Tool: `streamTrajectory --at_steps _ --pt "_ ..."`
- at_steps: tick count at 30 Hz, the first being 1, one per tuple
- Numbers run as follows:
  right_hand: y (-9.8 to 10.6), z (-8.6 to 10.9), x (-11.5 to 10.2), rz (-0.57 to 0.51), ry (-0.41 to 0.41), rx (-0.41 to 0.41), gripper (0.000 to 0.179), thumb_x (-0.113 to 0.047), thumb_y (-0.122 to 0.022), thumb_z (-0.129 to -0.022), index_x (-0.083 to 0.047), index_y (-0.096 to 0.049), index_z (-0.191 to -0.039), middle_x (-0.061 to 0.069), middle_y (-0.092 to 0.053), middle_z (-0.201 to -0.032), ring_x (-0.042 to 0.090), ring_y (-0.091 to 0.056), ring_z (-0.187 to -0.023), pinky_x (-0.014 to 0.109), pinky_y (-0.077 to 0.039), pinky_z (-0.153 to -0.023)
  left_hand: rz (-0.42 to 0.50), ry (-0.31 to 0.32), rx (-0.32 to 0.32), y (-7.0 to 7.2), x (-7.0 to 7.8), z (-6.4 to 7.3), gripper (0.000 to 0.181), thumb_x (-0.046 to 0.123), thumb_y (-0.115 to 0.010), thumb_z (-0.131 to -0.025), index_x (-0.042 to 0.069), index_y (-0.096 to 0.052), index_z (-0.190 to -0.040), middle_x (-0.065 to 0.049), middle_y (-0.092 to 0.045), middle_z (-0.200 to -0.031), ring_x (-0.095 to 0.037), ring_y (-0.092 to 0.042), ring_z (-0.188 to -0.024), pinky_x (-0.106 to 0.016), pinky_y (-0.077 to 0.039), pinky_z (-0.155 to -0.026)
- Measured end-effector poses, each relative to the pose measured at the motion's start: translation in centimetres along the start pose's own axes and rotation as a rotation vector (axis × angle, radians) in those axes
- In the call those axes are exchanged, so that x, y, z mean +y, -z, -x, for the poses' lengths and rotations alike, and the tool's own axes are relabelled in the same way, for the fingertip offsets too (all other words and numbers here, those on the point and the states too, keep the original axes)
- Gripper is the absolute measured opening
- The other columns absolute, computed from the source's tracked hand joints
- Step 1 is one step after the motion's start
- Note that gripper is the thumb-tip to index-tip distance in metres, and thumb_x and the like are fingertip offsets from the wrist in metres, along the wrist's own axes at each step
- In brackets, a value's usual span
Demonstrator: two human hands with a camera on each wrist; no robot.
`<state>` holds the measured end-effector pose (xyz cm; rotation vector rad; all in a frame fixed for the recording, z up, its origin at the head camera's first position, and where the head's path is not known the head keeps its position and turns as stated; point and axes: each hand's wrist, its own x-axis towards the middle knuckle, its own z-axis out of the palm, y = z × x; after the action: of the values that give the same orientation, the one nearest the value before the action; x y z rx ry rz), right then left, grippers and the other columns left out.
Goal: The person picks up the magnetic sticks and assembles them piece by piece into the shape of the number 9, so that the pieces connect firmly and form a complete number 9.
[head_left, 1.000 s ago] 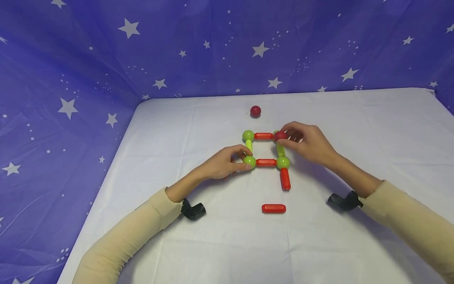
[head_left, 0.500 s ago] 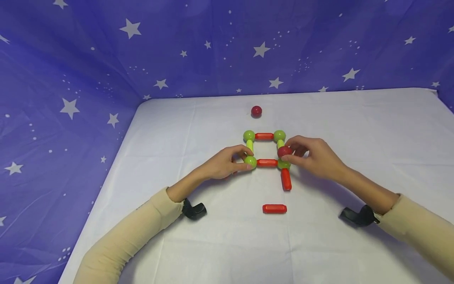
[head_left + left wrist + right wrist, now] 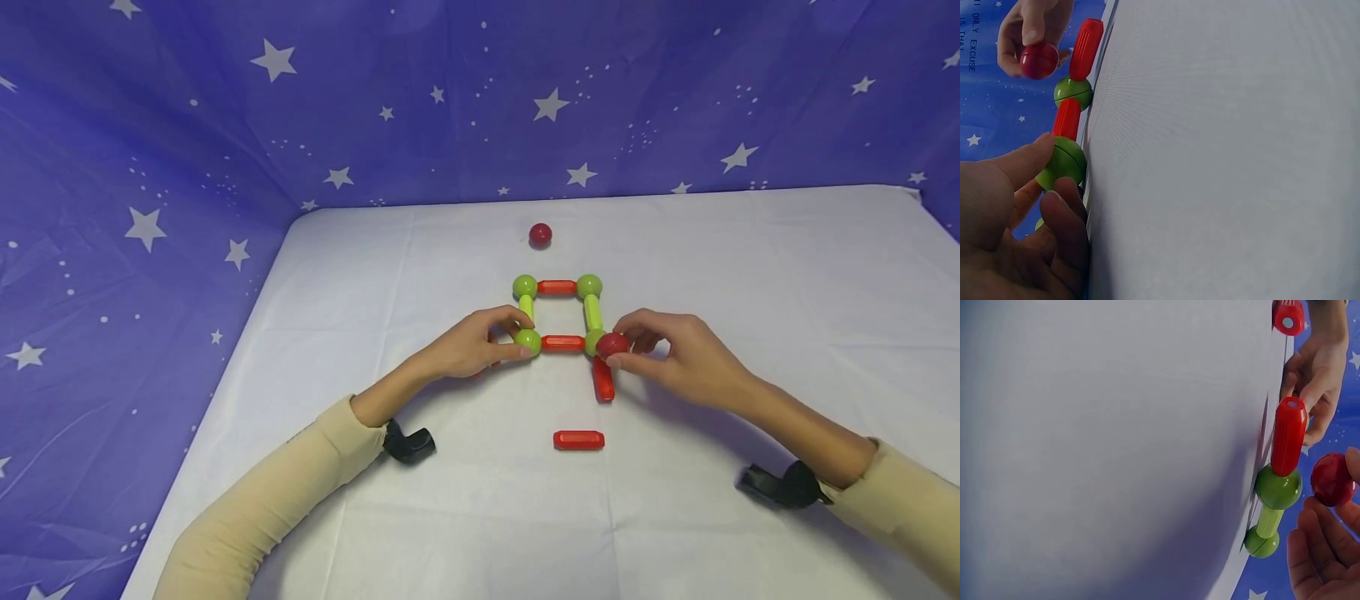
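Observation:
Green balls joined by red and lime-green rods form a square on the table. My left hand [image 3: 480, 343] holds the square's front-left green ball [image 3: 528, 342] between thumb and fingers; in the left wrist view the same green ball [image 3: 1063, 165] shows in its grip. My right hand [image 3: 682, 358] pinches a red ball [image 3: 612, 347] at the front-right green ball [image 3: 594, 342], partly covering it. In the right wrist view the red ball [image 3: 1332, 480] appears held off the table, apart from the green ball [image 3: 1279, 487]. A red rod [image 3: 603, 382] sticks out toward me from that corner.
A loose red rod [image 3: 578, 440] lies nearer to me. Another red ball [image 3: 540, 235] sits beyond the square. Some red piece shows partly beneath my left hand. A blue star-printed cloth [image 3: 480, 100] rises behind the white table [image 3: 420, 533].
My right hand has brought the red ball toward me, from the square's far-right corner along its right side to the front-right corner. The left hand and the square have stayed put.

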<state>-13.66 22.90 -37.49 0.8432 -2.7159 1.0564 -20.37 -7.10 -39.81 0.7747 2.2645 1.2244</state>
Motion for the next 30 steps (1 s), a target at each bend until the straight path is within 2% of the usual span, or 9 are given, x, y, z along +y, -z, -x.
streamTrajectory --at_steps 5,10,24,30 --pt "0.0 0.5 -0.5 -0.029 -0.01 -0.039 0.026 -0.014 -0.082 -0.082 -0.016 -0.07 -0.105 -0.014 -0.066 -0.089 0.006 -0.06 -0.076 0.031 -0.053 -0.066 0.006 -0.001 0.003 0.0 -0.1 0.0 0.036 0.021 -0.073 -0.092 0.014 -0.06 -0.124 -0.005 -0.06 -0.107 -0.019 -0.056 -0.061 -0.027 -0.041 -0.047" --pt "-0.2 1.1 -1.0 -0.066 -0.029 -0.114 0.027 -0.017 -0.082 -0.083 -0.019 -0.07 -0.106 -0.016 -0.065 -0.088 0.006 -0.06 -0.077 0.03 -0.053 -0.067 0.002 -0.008 0.003 -0.1 -0.1 -0.1 0.036 0.021 -0.073 -0.092 0.013 -0.06 -0.124 -0.005 -0.06 -0.107 -0.019 -0.056 -0.061 -0.027 -0.042 -0.049" --pt "-0.6 2.3 -1.7 -0.134 0.015 -0.284 0.023 -0.028 -0.079 -0.086 -0.021 -0.068 -0.105 -0.018 -0.063 -0.086 0.005 -0.059 -0.077 0.025 -0.052 -0.066 0.006 -0.003 0.006 0.0 0.0 0.0 0.036 0.021 -0.073 -0.092 0.014 -0.06 -0.124 -0.004 -0.06 -0.108 -0.02 -0.057 -0.062 -0.027 -0.043 -0.051" --pt "-0.6 2.5 -1.7 -0.137 -0.023 -0.337 0.024 -0.033 -0.078 -0.086 -0.021 -0.067 -0.104 -0.018 -0.063 -0.084 0.006 -0.058 -0.076 0.025 -0.051 -0.065 0.005 0.002 0.005 0.0 0.0 0.0 0.036 0.021 -0.073 -0.092 0.014 -0.06 -0.124 -0.004 -0.06 -0.108 -0.019 -0.056 -0.062 -0.027 -0.042 -0.05"
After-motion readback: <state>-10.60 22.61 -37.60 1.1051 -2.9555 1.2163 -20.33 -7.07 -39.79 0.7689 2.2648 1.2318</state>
